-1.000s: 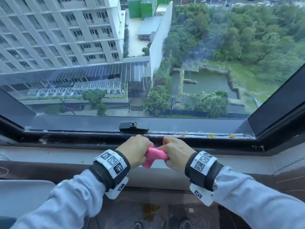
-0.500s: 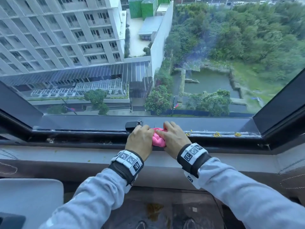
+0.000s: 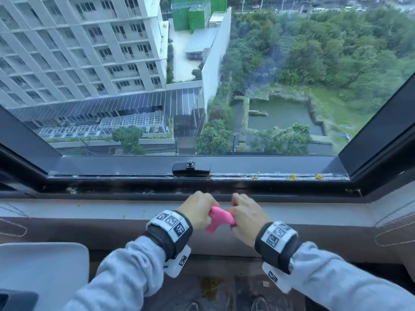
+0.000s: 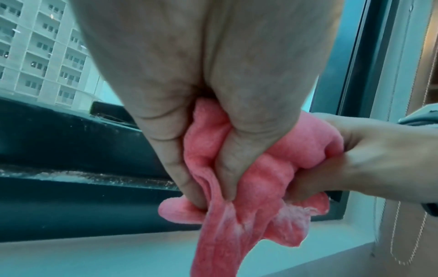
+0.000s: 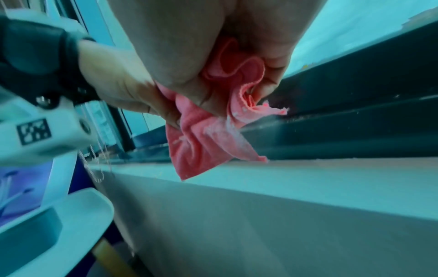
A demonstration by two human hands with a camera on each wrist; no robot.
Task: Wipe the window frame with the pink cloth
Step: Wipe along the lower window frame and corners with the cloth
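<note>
A bunched pink cloth [image 3: 219, 219] hangs between both hands above the pale sill. My left hand [image 3: 198, 209] grips its left end, fingers curled round the folds of the pink cloth [image 4: 239, 168]. My right hand [image 3: 246, 217] grips the other end of the pink cloth [image 5: 208, 135]. Both hands are held just in front of the dark window frame [image 3: 280, 184], a little below its lower rail and not touching it. Loose corners of the cloth dangle under the fists.
A black window latch [image 3: 190, 169] sits on the frame's lower rail, above the hands. Yellow crumbs [image 3: 292, 177] lie along the rail to the right. A pale sill [image 3: 89, 208] runs under the frame. A white chair [image 3: 42, 270] stands at the lower left.
Both hands have pulled back from the frame's lower rail, by the latch, towards me, bringing the cloth with them to above the sill.
</note>
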